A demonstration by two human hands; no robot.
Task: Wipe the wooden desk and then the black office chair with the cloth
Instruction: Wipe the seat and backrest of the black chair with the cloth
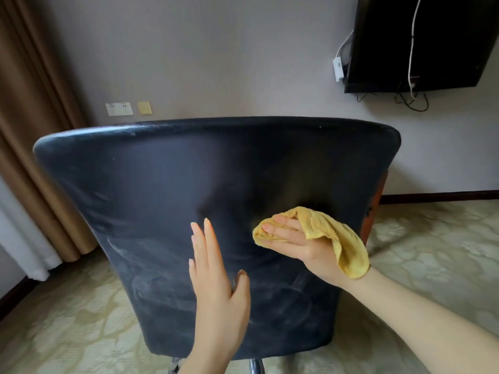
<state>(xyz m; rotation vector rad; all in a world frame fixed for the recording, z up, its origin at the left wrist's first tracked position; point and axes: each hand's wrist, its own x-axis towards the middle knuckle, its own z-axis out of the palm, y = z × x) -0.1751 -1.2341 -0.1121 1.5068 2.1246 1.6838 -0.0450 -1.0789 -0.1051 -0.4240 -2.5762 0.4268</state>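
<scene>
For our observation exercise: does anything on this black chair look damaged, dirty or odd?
Yes. The chair back shows pale dusty swirl marks across its lower left, and an orange-brown patch at its right edge may be worn covering.

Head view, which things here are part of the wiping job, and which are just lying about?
Job: chair, cloth, right hand holding it, left hand flat against the chair.
Lying about: curtain, sockets, TV, cable, carpet.
</scene>
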